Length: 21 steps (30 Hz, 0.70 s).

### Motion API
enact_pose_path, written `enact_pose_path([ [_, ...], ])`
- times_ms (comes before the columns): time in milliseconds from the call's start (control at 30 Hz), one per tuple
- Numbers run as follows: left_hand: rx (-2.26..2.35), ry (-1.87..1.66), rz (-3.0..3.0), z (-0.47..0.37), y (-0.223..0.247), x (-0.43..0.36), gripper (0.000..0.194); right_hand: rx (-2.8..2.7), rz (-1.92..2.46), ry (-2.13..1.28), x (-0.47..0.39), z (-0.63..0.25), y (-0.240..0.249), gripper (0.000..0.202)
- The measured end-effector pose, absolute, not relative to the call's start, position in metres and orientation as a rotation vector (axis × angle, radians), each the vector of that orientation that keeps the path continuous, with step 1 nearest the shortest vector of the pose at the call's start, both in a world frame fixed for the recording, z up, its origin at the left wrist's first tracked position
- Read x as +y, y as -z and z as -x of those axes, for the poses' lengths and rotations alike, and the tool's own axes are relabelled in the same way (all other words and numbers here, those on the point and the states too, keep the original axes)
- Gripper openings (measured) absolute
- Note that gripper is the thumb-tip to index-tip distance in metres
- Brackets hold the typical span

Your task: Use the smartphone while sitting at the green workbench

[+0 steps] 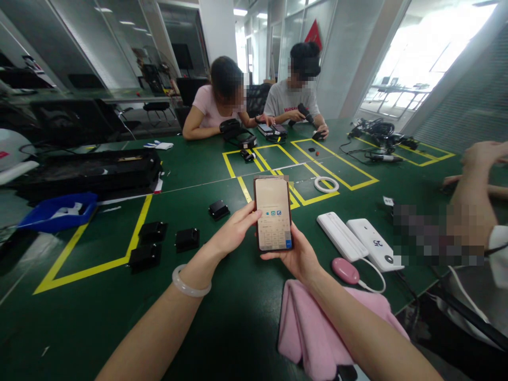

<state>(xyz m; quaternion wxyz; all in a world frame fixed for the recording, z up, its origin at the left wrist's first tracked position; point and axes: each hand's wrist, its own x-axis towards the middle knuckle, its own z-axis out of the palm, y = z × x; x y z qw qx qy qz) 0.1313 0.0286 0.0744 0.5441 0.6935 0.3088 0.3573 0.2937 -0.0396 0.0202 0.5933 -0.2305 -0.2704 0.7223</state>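
A phone (273, 225) with a lit screen and an on-screen keyboard is held upright over the green table. My left hand (237, 228) grips its left side, the thumb lying on the screen's edge; a pale bangle circles that wrist. From below and the right, my right hand (297, 254) wraps round the phone. Several small black boxes (187, 239) lie left of my left hand. A pink cloth (307, 328) is partly under my right forearm. Right of the phone are two white power banks (342, 235) and a pink oval device (345, 271) with a white cable.
The green table (234, 333) bears yellow tape outlines. Two people (218, 108) sit across it, handling devices. Another person's arm (474, 196) is at the right. A blue tray (59, 212) and black case stand left; a white ring (326, 184) and tangled cables (375, 132) lie beyond.
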Motion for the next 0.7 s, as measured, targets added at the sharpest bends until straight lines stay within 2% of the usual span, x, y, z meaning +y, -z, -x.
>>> enact_pose_path([
  [700,0.732,-0.814,-1.655,-0.1270,-0.0758,0.0302,0.044,-0.660,0.529,-1.672,-0.0379,-0.2933,-0.0176,0.051],
])
